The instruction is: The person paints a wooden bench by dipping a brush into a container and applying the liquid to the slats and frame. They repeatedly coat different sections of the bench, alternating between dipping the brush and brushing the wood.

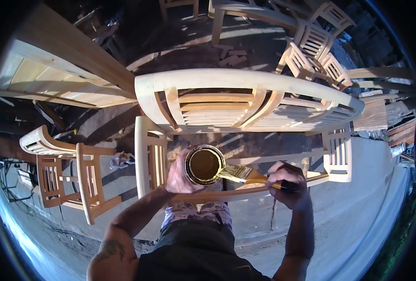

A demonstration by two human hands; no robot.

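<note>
My left hand (pixel 180 177) is wrapped round the side of an open can (pixel 204 165) with brown liquid in it and yellowish smears on its rim. In my right hand (pixel 288 183) is the black-tipped handle of a wide paintbrush (pixel 252 176). The brush's pale, coated bristles point left and touch the can's right rim. Both hands are over the front of a pale wooden bench (pixel 245 77) with a curved, slatted back and slatted sides. The bench's front rail passes below the can and brush.
A wooden armchair (pixel 84 175) stands at the left, with a crumpled cloth (pixel 122 160) beside it. A large panelled wooden piece (pixel 67 61) is at the upper left. Small slatted chairs (pixel 313 41) are stacked at the upper right. Wood offcuts (pixel 230 57) lie behind the bench.
</note>
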